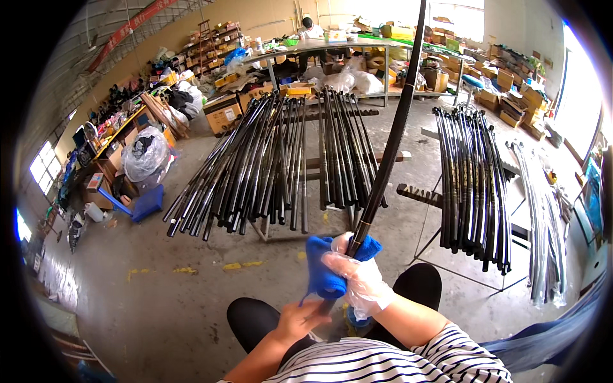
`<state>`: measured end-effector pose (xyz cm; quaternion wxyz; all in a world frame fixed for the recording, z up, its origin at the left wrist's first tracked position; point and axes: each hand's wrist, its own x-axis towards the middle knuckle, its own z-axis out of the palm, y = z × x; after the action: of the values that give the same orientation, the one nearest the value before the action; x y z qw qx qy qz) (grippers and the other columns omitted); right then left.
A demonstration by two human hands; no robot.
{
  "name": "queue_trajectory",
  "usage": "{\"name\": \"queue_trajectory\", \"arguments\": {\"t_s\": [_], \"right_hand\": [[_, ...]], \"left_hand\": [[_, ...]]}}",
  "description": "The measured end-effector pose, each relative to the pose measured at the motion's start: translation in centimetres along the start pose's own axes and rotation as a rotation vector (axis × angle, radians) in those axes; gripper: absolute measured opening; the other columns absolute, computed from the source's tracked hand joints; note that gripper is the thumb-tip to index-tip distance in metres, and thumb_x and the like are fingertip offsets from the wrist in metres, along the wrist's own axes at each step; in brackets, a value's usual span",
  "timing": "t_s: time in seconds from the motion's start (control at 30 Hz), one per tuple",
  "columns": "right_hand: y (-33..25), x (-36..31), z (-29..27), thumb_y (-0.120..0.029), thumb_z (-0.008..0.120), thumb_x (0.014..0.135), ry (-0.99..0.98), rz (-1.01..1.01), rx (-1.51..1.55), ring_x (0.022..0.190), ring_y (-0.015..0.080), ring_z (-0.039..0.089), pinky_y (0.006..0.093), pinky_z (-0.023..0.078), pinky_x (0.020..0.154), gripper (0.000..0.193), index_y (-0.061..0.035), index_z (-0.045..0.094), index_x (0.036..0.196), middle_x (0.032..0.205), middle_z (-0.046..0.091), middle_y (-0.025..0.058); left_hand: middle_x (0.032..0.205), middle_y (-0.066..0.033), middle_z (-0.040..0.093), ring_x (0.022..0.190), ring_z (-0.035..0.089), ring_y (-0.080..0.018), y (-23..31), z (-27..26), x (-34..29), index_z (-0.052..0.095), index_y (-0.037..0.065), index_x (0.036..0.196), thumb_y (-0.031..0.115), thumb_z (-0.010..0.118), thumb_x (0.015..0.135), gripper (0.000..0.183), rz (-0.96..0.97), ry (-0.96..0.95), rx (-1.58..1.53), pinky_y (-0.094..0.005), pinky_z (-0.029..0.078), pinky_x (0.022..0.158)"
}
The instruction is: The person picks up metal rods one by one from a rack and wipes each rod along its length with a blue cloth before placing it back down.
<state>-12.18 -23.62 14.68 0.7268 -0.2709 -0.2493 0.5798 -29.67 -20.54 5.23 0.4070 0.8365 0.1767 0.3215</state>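
Observation:
A long black fishing rod point(391, 150) slants up and away from my lap, its far end passing out of view at the top. Wrapped around its lower part is a blue cloth point(327, 276). My right hand point(363, 276), in a clear plastic glove, is closed over the cloth and the rod inside it. Below the cloth, my bare left hand point(299, 322) grips the butt end of the rod. The cloth and my fingers hide part of the rod's handle.
Many similar black rods point(255, 166) lie side by side on low racks ahead, with another group point(472, 185) at the right. Plastic-wrapped rods point(543, 223) lie farther right. A blue trolley point(148, 204) stands left. Behind, a person point(311, 29) is at a long table point(306, 46) among boxes.

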Motion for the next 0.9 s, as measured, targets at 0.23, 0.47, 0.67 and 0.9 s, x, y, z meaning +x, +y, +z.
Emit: {"name": "queue_trajectory", "arguments": {"t_s": [0.23, 0.47, 0.67, 0.9], "right_hand": [[3.8, -2.3, -0.2, -0.003, 0.071, 0.072, -0.117, 0.118, -0.163, 0.067, 0.0084, 0.046, 0.0229, 0.039, 0.059, 0.025, -0.0114, 0.047, 0.074, 0.075, 0.049, -0.0038], [2.5, -1.3, -3.4, -0.003, 0.068, 0.074, -0.138, 0.102, -0.363, 0.067, 0.006, 0.044, 0.0231, 0.038, 0.06, 0.023, -0.0091, 0.046, 0.076, 0.072, 0.045, -0.0036], [5.1, -0.2, -5.0, -0.017, 0.065, 0.079, -0.322, -0.06, -0.568, 0.078, 0.0092, 0.054, 0.0255, 0.046, 0.069, 0.03, -0.0039, 0.055, 0.105, 0.084, 0.059, 0.0015], [5.9, 2.5, -11.3, -0.02, 0.067, 0.074, -0.193, 0.191, -0.814, 0.066, 0.0112, 0.055, 0.0287, 0.047, 0.062, 0.021, -0.0035, 0.058, 0.084, 0.07, 0.057, 0.0046]], "left_hand": [[0.097, -0.004, 0.062, 0.084, 0.06, -0.0117, 1.1, 0.9, 3.7, 0.061, 0.006, 0.098, 0.014, 0.07, 0.073, 0.028, -0.322, 0.089, -0.39, -0.0339, 0.049, 0.075], [0.088, -0.0045, 0.057, 0.08, 0.054, -0.0094, -0.4, -4.3, 4.2, 0.062, 0.003, 0.093, 0.015, 0.062, 0.08, 0.017, -0.332, 0.207, 0.009, -0.0267, 0.046, 0.068], [0.108, -0.0118, 0.053, 0.094, 0.056, -0.018, 4.9, -0.6, 9.2, 0.059, 0.0, 0.099, 0.015, 0.058, 0.085, 0.021, 0.062, 0.126, -0.009, -0.0304, 0.046, 0.079], [0.061, -0.0052, 0.057, 0.049, 0.054, -0.0114, 1.5, -1.3, 14.4, 0.05, 0.003, 0.079, 0.021, 0.048, 0.092, 0.022, -0.24, 0.429, -0.124, -0.0258, 0.045, 0.05]]}}
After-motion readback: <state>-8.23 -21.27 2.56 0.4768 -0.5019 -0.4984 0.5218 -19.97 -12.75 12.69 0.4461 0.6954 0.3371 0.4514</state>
